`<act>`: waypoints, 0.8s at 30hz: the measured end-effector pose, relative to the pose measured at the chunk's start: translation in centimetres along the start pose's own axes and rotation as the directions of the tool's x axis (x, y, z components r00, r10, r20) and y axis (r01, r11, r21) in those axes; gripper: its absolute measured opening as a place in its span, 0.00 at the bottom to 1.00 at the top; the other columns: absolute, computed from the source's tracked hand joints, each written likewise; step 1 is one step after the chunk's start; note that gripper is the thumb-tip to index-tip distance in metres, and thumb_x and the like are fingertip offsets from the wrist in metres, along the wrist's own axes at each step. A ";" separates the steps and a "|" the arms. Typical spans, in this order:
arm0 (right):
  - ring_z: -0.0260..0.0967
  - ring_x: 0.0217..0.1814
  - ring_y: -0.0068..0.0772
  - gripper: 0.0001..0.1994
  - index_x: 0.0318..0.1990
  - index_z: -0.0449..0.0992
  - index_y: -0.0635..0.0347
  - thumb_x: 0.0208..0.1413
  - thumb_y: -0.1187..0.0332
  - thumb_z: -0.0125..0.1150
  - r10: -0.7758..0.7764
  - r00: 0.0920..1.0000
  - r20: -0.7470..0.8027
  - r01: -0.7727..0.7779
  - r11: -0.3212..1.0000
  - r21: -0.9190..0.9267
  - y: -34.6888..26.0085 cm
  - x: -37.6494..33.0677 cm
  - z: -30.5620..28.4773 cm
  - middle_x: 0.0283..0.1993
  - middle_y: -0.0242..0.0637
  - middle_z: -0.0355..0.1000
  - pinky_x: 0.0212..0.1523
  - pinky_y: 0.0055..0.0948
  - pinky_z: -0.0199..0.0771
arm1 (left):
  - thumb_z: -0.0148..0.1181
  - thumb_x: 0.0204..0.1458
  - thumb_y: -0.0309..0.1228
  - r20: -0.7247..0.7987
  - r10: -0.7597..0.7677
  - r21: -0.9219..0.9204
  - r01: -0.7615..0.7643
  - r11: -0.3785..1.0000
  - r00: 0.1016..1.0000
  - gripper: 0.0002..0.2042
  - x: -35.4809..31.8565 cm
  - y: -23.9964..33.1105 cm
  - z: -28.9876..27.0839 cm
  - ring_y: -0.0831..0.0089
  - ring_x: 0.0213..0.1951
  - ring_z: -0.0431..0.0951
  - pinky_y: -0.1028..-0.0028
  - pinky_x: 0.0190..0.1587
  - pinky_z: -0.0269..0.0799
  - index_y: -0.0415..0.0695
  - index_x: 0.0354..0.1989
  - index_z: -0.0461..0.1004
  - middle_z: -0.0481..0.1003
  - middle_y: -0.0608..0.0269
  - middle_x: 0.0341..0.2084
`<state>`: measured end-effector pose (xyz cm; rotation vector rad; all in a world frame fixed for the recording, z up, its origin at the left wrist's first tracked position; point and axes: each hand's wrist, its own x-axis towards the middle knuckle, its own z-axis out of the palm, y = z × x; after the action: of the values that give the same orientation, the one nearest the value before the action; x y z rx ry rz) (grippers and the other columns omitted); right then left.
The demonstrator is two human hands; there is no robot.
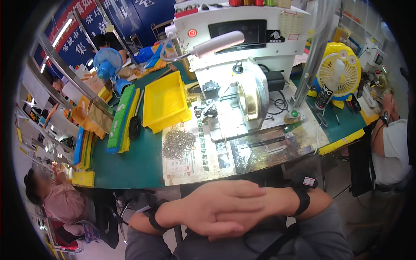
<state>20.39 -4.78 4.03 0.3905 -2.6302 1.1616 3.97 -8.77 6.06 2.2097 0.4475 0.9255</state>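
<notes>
My left hand [208, 210] lies across my right hand [269, 201] in front of the bench's near edge. The left fingers are stretched out flat over the right hand, pointing right. Most of the right hand, its fingers included, is hidden beneath. Neither hand touches the bench. Both wrists carry dark straps. Beyond them, a pile of small metal parts [179, 144] rests on a newspaper sheet [201, 162]. Behind the pile stands a yellow plastic bin [167, 106]. A white bench machine [255, 93] with a round metal wheel faces me under a lit lamp [219, 43].
Green and yellow trays [121, 119] stand left of the bin. A blue fan [107, 65] is at the far left, a yellow fan [340, 71] and spray can [324, 96] at the right. One person [65, 199] sits at left, another [390, 147] at right.
</notes>
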 end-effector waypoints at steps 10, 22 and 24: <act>0.77 0.38 0.45 0.09 0.41 0.78 0.59 0.54 0.68 0.65 -0.081 0.997 0.011 0.082 0.991 -0.108 -4.5 -0.3 2.2 0.36 0.44 0.76 0.38 0.37 0.78 | 0.60 0.51 0.35 -0.113 0.208 -0.040 -0.213 0.976 0.972 0.22 0.7 3.8 3.6 0.34 0.50 0.79 0.47 0.57 0.74 0.24 0.45 0.78 0.76 0.22 0.43; 0.79 0.38 0.43 0.14 0.46 0.79 0.61 0.52 0.69 0.72 -0.306 0.810 -0.500 0.111 0.917 -0.383 -11.5 -2.4 -4.5 0.44 0.44 0.79 0.38 0.36 0.80 | 0.51 0.65 0.56 -0.325 0.415 0.572 -0.173 0.802 0.850 0.31 -1.7 14.9 -1.7 0.43 0.51 0.79 0.46 0.54 0.75 0.37 0.59 0.71 0.76 0.42 0.52; 0.77 0.47 0.41 0.17 0.50 0.77 0.58 0.56 0.63 0.71 -0.414 0.675 -0.610 0.142 0.885 -0.444 -14.2 -3.6 -5.6 0.49 0.38 0.79 0.44 0.37 0.77 | 0.47 0.64 0.60 -0.354 0.619 0.657 -0.284 0.698 0.701 0.34 -3.4 17.6 -1.9 0.47 0.60 0.73 0.51 0.61 0.70 0.47 0.68 0.64 0.68 0.43 0.64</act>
<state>29.16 -9.30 16.21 0.2142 -1.9461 0.5321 1.09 -22.09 17.87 2.6194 0.4465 1.9837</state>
